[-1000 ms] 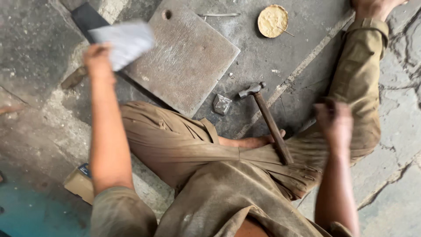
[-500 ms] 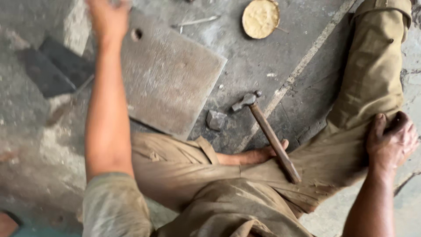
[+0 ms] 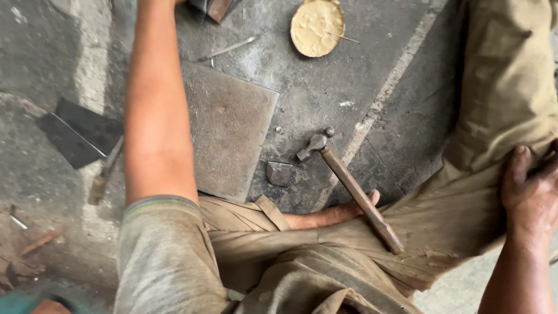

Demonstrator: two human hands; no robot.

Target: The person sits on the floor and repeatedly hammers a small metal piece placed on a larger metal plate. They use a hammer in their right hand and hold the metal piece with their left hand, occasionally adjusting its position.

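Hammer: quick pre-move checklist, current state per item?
1. Hammer free of both hands: ok; head on the floor, handle resting on the trouser leg.
2. Right hand empty: ok, resting on the thigh.
3. Left hand in view: not ok, arm runs out past the top edge.
4. Slab lies flat: ok.
5. Slab top clear: cannot tell, the arm covers part.
6. Small metal piece apart from hammer: ok.
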